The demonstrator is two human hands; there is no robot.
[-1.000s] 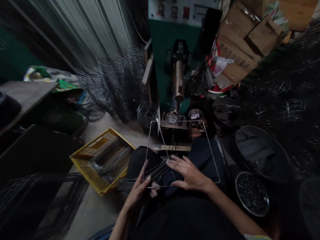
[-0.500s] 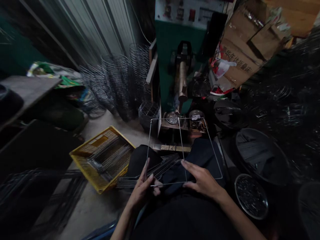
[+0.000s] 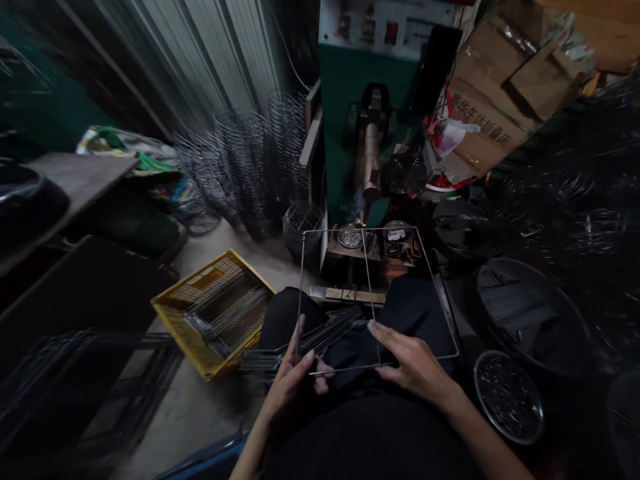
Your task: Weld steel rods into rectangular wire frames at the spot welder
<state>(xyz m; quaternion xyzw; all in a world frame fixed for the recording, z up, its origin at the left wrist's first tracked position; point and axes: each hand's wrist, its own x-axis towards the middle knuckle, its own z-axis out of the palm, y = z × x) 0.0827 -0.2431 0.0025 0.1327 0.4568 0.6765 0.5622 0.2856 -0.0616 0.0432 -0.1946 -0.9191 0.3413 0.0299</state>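
Note:
A thin rectangular wire frame [image 3: 371, 293] with a middle rod is held out over my lap. My left hand [image 3: 295, 370] grips its near left corner, thumb and fingers closed about the wire. The fingers of my right hand [image 3: 413, 360] pinch the middle rod and the near side wire. The far edge of the frame meets the tip of the machine's copper-coloured electrode arm [image 3: 371, 173], where the middle rod joins the far wire; whether they touch I cannot tell. Several loose wire pieces [image 3: 325, 337] lie across my lap beneath the frame.
A yellow crate [image 3: 217, 363] with wire parts stands on the floor at left. Stacks of wire baskets [image 3: 245, 173] are behind it. On the right sit a bowl of small metal pieces [image 3: 509, 397], a dark round tub [image 3: 530, 313] and a cardboard box [image 3: 493, 113].
The far edge of the wire frame has risen slightly towards the electrode tip. Both hands keep their hold, and the whole view has shifted a little.

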